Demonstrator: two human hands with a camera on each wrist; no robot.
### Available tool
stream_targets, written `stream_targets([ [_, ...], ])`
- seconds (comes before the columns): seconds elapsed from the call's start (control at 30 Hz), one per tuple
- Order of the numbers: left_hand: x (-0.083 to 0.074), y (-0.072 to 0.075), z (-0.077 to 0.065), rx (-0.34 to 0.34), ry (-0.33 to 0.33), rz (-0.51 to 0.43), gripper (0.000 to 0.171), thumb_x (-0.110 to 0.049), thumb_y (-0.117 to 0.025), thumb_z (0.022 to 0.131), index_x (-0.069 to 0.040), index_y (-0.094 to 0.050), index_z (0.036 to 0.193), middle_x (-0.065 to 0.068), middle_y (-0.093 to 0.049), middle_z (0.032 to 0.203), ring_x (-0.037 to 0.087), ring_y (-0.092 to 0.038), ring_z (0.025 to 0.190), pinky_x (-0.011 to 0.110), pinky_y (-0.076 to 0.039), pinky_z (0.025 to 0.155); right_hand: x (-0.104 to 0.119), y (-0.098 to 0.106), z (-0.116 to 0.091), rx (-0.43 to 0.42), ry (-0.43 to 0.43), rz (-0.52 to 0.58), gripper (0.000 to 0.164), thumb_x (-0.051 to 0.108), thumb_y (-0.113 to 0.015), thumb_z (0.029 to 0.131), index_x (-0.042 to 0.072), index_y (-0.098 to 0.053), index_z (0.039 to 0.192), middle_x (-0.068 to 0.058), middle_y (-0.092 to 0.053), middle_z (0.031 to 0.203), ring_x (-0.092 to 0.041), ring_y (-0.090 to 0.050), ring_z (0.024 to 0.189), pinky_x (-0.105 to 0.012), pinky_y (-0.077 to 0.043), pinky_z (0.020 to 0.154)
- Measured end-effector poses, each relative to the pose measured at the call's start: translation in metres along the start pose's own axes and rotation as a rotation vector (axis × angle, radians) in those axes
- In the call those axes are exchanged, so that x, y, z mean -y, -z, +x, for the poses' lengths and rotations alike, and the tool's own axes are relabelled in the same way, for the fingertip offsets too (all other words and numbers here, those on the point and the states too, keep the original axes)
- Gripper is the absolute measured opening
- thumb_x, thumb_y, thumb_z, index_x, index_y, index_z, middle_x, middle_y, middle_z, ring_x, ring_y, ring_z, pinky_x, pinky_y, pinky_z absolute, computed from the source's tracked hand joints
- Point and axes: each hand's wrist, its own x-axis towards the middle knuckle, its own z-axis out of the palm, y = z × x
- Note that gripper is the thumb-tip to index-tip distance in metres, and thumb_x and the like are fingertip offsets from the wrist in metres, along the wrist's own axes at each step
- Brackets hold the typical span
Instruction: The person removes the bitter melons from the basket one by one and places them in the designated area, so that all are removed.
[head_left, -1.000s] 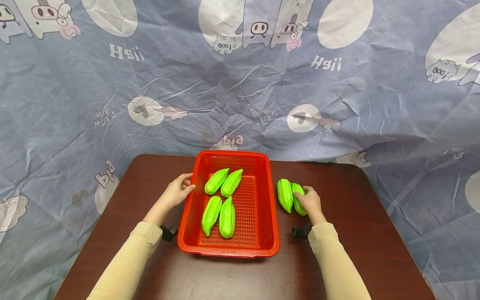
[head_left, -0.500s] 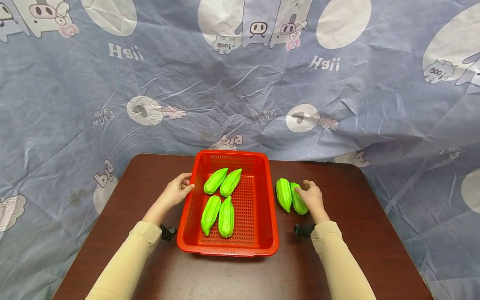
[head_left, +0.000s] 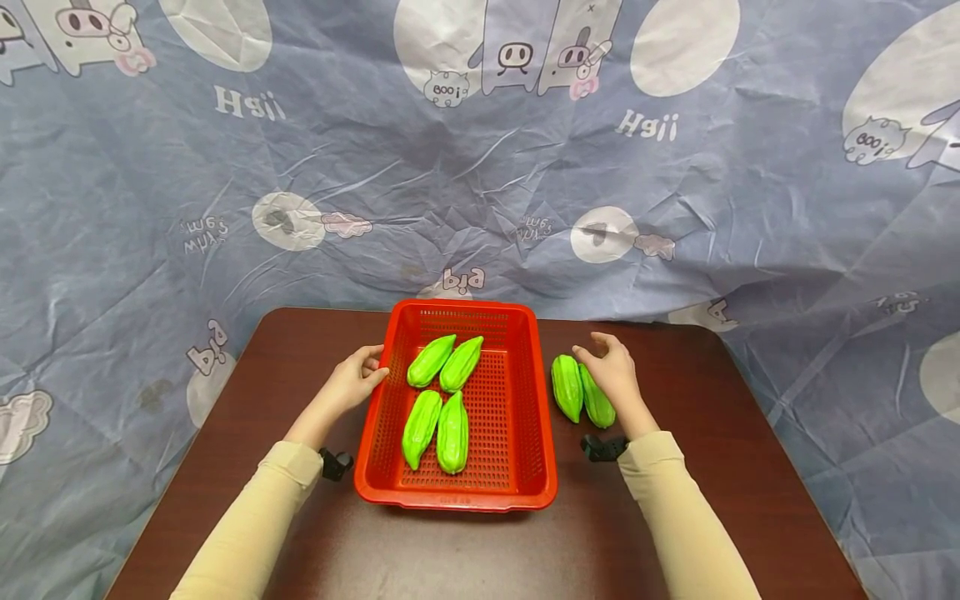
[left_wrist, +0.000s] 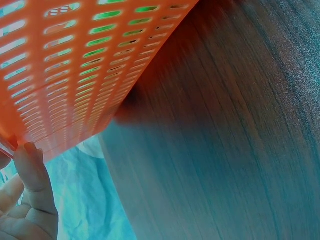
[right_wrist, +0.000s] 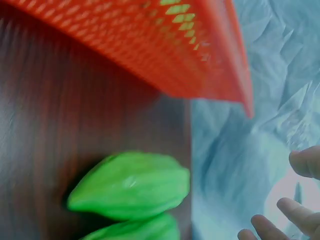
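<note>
A red plastic basket (head_left: 517,502) with slotted walls sits on the table, and several green ridged bitter gourds (head_left: 452,433) lie in its left half. My left hand (head_left: 354,382) pinches the basket's left rim between thumb and fingers; in the left wrist view its fingertips (left_wrist: 32,155) are at the rim. To the right of the basket, two more bitter gourds lie side by side: a left one (head_left: 567,388) and a right one (head_left: 597,402), partly covered by my hand. Over their far ends hovers my right hand (head_left: 615,371), fingers spread and holding nothing.
The dark brown wooden table (head_left: 450,554) reaches back to a crumpled blue cartoon-print cloth (head_left: 420,183) hung behind it. A small black wrist camera (head_left: 336,464) is on the left wrist, another black camera (head_left: 602,448) on the right.
My right hand has let go of the right bitter gourd, lifted off it, and moved away and leftward over the pair. The left hand and the basket have stayed in place.
</note>
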Motion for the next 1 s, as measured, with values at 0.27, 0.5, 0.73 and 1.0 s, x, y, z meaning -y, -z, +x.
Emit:
stream_targets([
  [0.27,0.001,0.000,0.000,-0.005,-0.009,0.015,0.051,-0.013,-0.059,0.099,0.004,-0.043,0.144,0.023,-0.060,0.111,0.033,-0.063,0.098,0.041,-0.054,0.081,0.033,-0.007,-0.009,0.033,0.053,0.042,0.061,0.038,-0.061,0.096,0.006,-0.045,0.145,-0.020,-0.046,0.147,-0.038,-0.047,0.133,-0.052,-0.042,0.105],
  [0.5,0.002,0.000,0.001,-0.005,-0.006,0.019,0.051,-0.014,-0.058,0.100,0.004,-0.042,0.145,0.024,-0.060,0.113,0.033,-0.063,0.099,0.041,-0.054,0.081,0.063,-0.022,-0.021,0.121,0.092,0.069,0.060,0.039,-0.063,0.095,0.008,-0.047,0.144,-0.016,-0.050,0.145,-0.034,-0.051,0.131,-0.049,-0.045,0.104],
  [0.73,0.000,-0.001,0.001,-0.012,0.005,0.019,0.051,-0.013,-0.058,0.099,0.003,-0.042,0.145,0.024,-0.060,0.114,0.034,-0.063,0.099,0.041,-0.054,0.081,0.078,-0.043,-0.026,0.164,0.120,0.070,0.059,0.036,-0.066,0.093,0.008,-0.049,0.142,-0.016,-0.053,0.142,-0.034,-0.054,0.129,-0.047,-0.047,0.103],
  [1.0,0.000,0.000,0.001,-0.003,0.011,0.021,0.051,-0.014,-0.058,0.100,0.002,-0.042,0.146,0.024,-0.060,0.115,0.034,-0.063,0.099,0.041,-0.054,0.081,0.084,-0.062,-0.029,0.210,0.134,0.089,0.058,0.035,-0.067,0.093,0.006,-0.050,0.141,-0.018,-0.054,0.140,-0.036,-0.054,0.128,-0.048,-0.048,0.101],
])
